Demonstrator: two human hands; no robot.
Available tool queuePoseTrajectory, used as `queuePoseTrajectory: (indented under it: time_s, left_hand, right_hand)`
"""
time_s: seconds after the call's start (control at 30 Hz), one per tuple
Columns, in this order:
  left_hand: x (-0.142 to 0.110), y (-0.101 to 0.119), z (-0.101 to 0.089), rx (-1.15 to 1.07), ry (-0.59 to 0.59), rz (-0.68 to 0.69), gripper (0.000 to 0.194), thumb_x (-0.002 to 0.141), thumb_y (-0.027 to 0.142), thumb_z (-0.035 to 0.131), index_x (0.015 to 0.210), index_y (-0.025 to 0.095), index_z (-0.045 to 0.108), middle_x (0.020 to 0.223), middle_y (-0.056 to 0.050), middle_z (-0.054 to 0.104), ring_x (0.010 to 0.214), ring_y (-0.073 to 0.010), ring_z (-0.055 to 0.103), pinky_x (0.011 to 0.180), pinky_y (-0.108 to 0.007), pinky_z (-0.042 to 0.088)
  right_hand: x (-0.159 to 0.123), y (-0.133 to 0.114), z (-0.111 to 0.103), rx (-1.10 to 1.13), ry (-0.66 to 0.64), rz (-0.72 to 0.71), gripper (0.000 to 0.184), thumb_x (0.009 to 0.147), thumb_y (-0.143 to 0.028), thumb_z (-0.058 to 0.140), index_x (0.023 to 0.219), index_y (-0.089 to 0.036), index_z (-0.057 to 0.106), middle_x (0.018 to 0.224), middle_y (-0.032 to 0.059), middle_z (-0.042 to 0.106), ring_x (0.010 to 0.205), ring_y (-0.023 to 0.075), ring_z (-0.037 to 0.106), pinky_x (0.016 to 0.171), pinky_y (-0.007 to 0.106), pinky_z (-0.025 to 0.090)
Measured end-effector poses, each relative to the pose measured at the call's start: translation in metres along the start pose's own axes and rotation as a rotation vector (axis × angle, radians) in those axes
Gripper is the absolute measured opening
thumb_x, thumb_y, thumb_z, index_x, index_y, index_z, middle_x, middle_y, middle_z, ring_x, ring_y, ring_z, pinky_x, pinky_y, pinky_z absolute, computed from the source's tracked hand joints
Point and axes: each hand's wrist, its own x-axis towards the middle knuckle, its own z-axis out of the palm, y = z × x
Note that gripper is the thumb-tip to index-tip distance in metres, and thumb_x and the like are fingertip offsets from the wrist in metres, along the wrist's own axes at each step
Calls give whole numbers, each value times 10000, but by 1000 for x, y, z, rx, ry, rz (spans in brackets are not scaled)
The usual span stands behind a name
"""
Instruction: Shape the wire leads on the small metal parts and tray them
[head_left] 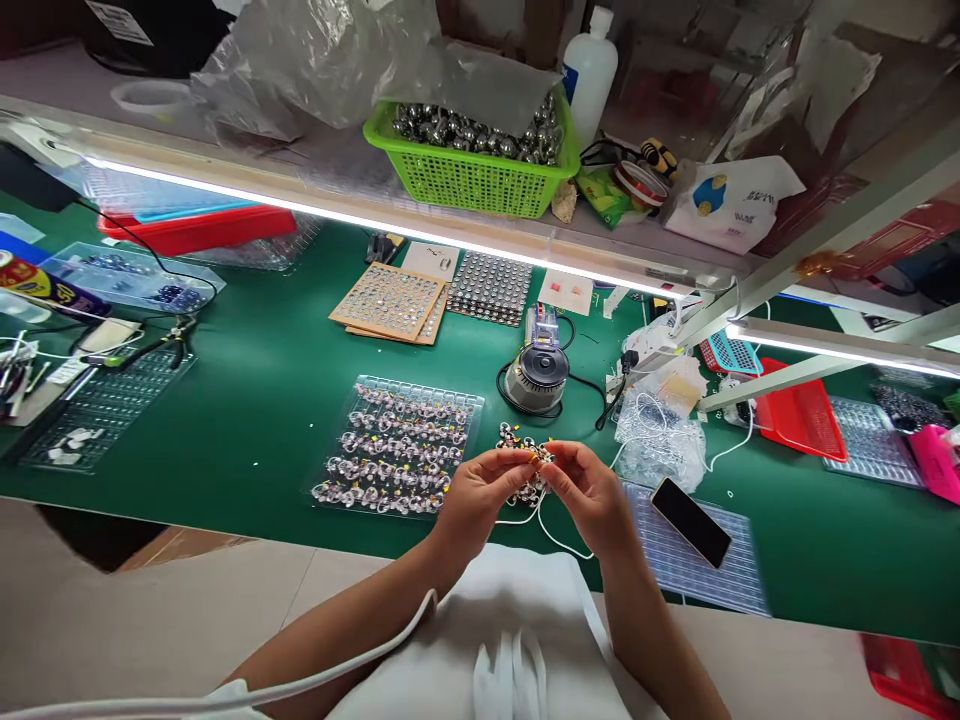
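My left hand (484, 490) and my right hand (589, 492) meet over the table's front part, fingertips pinched together. Between them is a small piece with a yellowish bit, mostly hidden by the fingers. Just behind and beneath the hands lies a pile of small dark and white parts with yellow tags (511, 436). To the left, a clear plastic tray (472, 410) holds rows of small pinkish-white ring-like pieces (401, 445) with yellow bits. A white cord (559, 540) loops below the right hand.
Behind the hands stands a round grey device with a black top (538, 375). A phone (691, 522) rests on a ribbed clear tray (739, 575) at right. Overhead, a shelf carries a green basket (480, 185) of shiny balls. Pliers (176, 345) lie at left.
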Motion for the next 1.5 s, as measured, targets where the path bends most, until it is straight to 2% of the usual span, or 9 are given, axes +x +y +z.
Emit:
queuePoseTrajectory:
  time_s: [0.1, 0.23, 0.6, 1.0, 1.1, 1.2, 1.3, 1.4, 1.5]
  left_hand:
    - [2, 6, 1, -131, -10, -94, 206, 664, 247, 838, 831, 155, 759, 831, -40, 748, 753, -122, 658, 759, -231, 510]
    - [-1, 9, 4, -190, -33, -162, 217, 654, 256, 844, 823, 147, 761, 848, -52, 752, 775, -135, 669, 764, -242, 510]
    - [-2, 2, 5, -197, 1, -141, 200, 626, 204, 862, 790, 142, 766, 807, -36, 743, 749, -108, 656, 734, -195, 514]
    - [-5, 3, 3, -95, -78, -152, 241, 661, 220, 834, 841, 134, 700, 794, -20, 680, 713, -103, 613, 715, -214, 490]
    - [-8, 0, -2, 88, -25, 24, 249, 694, 264, 808, 868, 171, 656, 809, -13, 658, 747, -130, 611, 726, -249, 501]
    - [-11, -4, -8, 440, 57, 410, 132, 758, 237, 750, 846, 203, 657, 834, -18, 637, 807, -156, 610, 766, -278, 500]
    - [-11, -6, -11, 716, 25, 688, 95, 813, 175, 690, 880, 239, 714, 879, -27, 642, 838, -159, 614, 767, -273, 496]
    - [-5, -8, -12, 745, -7, 750, 154, 830, 157, 672, 931, 256, 733, 876, -25, 659, 824, -154, 625, 746, -261, 502]
    - [1, -5, -11, 647, -56, 585, 98, 832, 199, 677, 905, 236, 731, 894, -34, 671, 841, -165, 636, 767, -267, 508]
  right_hand:
    - [-4, 0, 0, 62, 33, -75, 285, 895, -411, 578, 1098, -215, 621, 1030, 64, 595, 853, 179, 602, 734, 302, 531]
    - [-6, 2, 6, 48, 57, -137, 241, 868, -369, 616, 1064, -231, 638, 1076, 66, 578, 876, 184, 588, 764, 317, 517]
    - [-7, 0, 24, 31, 212, -170, 68, 875, -275, 607, 859, -219, 642, 945, 47, 597, 926, 196, 602, 831, 329, 494]
    - [-7, -3, 16, -7, 151, -234, 86, 865, -183, 593, 793, -209, 632, 890, 24, 598, 865, 174, 593, 816, 310, 460]
    - [-7, -1, 17, -14, 169, -232, 97, 872, -185, 581, 782, -205, 612, 871, 20, 593, 853, 174, 591, 806, 312, 460]
    - [-6, -1, 17, -70, 213, -235, 117, 880, -184, 566, 769, -203, 596, 854, 16, 589, 838, 172, 592, 799, 310, 456]
    - [-5, -2, 18, -139, 229, -265, 101, 877, -181, 570, 782, -203, 597, 847, 15, 588, 833, 173, 596, 806, 314, 454]
    - [-6, -2, 18, -197, 235, -314, 84, 876, -168, 568, 808, -204, 601, 855, 19, 586, 827, 173, 599, 792, 314, 462]
    - [-6, 0, 16, -237, 224, -375, 81, 880, -147, 561, 837, -206, 598, 877, 28, 583, 832, 173, 598, 780, 314, 471]
